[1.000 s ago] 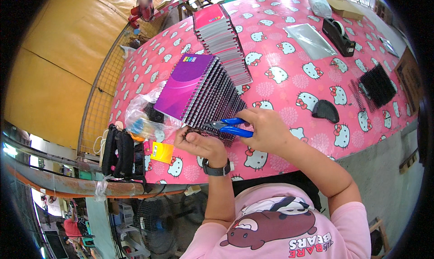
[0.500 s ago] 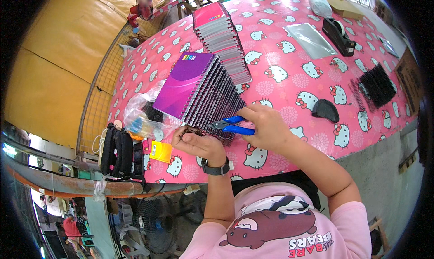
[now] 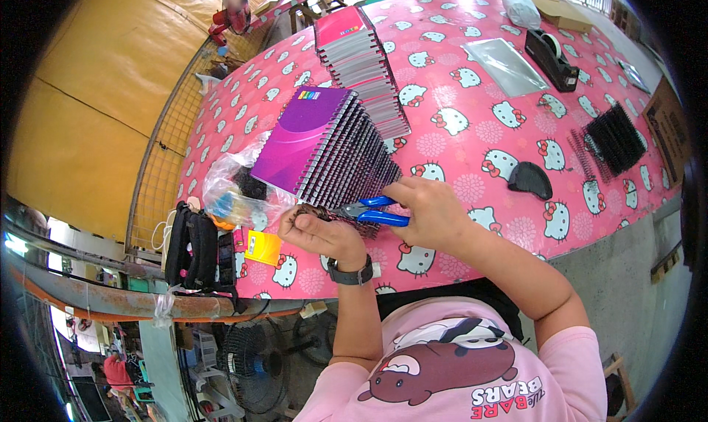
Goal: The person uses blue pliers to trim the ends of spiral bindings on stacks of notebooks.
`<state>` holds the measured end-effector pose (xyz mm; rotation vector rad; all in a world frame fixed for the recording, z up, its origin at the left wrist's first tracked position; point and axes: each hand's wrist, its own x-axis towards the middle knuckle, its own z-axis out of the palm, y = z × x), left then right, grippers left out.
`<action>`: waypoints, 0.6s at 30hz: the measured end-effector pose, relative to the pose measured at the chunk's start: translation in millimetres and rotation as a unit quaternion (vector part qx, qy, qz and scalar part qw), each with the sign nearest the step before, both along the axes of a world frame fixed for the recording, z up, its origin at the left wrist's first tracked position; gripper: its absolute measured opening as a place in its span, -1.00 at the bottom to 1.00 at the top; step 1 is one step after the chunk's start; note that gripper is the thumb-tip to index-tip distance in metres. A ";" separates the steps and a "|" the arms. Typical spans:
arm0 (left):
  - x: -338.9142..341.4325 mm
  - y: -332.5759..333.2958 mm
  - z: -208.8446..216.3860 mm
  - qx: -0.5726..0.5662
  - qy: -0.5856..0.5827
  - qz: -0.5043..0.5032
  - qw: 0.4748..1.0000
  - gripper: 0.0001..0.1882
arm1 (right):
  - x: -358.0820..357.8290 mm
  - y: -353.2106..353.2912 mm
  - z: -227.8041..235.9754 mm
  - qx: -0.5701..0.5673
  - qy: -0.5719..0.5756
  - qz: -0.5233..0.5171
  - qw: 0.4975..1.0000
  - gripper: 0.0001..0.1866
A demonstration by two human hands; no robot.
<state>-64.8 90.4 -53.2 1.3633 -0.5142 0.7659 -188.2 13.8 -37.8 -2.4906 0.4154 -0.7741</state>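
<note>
A tall stack of purple spiral notebooks (image 3: 301, 136) stands in front of me, its black coil bindings facing right and toward me. My right hand (image 3: 435, 210) grips a pair of blue-handled wire cutters (image 3: 380, 217). Their jaws point left at the lower coil ends, close to my left hand. My left hand (image 3: 324, 234) is palm up with curled fingers against the near lower corner of the stack. Dark, wiry bits show at its fingers, but what it holds is hard to make out. A dark watch (image 3: 352, 275) is on my left wrist.
Behind stands a stack of red-covered spiral notebooks (image 3: 345, 25). To the right lie a black curved case (image 3: 530, 180), black coils (image 3: 616, 142), a clear plastic sleeve (image 3: 509, 67) and a tape dispenser (image 3: 552, 61). A plastic bag (image 3: 227, 175), yellow packet (image 3: 263, 247) and black bag (image 3: 193, 246) are left.
The cutters and my right hand have shifted slightly left and down, bringing the jaws closer to the left hand. The left hand has barely moved.
</note>
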 end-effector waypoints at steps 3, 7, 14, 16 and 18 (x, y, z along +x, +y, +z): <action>7.2 7.6 -1.9 -0.022 0.036 -0.005 0.999 -0.62 | -2.1 -2.9 -2.5 0.034 -0.008 -0.011 0.999 -0.54; 6.4 12.9 -3.1 -0.097 0.185 -0.088 0.974 -0.57 | -3.5 -6.7 -6.7 -0.026 -0.028 -0.012 0.999 -0.44; -17.7 1.9 -28.6 -0.135 0.094 -0.188 0.968 -0.56 | 0.7 -4.2 -5.4 -0.042 -0.022 -0.014 0.999 -0.41; -17.9 2.2 -27.9 -0.121 0.090 -0.175 0.973 -0.55 | 1.0 -3.9 -4.4 -0.048 -0.022 -0.014 0.998 -0.44; -12.5 5.9 -36.5 -0.026 0.045 -0.133 0.990 -0.60 | 1.6 -3.8 -2.7 -0.056 -0.024 -0.015 0.998 -0.47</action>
